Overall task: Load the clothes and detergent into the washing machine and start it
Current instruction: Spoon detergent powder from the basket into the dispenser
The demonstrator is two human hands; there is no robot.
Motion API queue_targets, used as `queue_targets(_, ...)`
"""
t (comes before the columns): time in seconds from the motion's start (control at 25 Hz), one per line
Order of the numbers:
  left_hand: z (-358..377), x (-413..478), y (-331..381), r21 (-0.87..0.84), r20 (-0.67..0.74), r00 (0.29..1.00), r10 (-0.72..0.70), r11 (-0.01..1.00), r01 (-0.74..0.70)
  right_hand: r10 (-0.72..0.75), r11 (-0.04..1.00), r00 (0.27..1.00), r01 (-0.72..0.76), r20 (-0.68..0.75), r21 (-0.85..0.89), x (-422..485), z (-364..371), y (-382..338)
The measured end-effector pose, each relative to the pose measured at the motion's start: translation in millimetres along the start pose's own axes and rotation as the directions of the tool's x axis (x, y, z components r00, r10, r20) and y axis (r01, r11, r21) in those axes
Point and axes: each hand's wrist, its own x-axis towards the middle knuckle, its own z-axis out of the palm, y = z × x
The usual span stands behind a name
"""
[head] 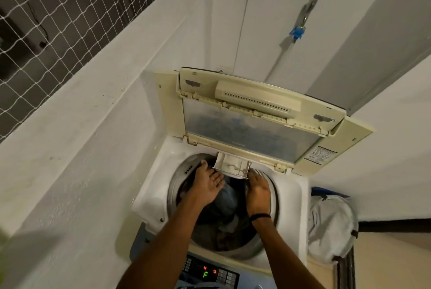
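Here the left hand [208, 183] and right hand [257, 187], both spread open, flanked the detergent drawer [233, 167] at the drum's back edge; it seemed light, stiff plastic, best held by its sides.

The washing machine [161, 186] at the middle of the frame has a smooth, hard plastic top, white around the hole and yellowed cream on the raised lid [256, 123], which has a cloudy see-through pane. The ring of the drum [173, 186] looks like dull grey metal, and the clothes [227, 197] inside are soft dark and blue cloth. The wall [93, 137] at the left is matt, rough white paint, and the bag [331, 225] at lower right looks like soft white cloth.
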Motion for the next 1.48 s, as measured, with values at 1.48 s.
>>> queue_targets(1.48,-243,-484,85,0.666,-0.387,-0.254,0.886,0.078,-0.742,-0.75,0.512,0.51,0.045,0.421,0.858,-188,-50,-416)
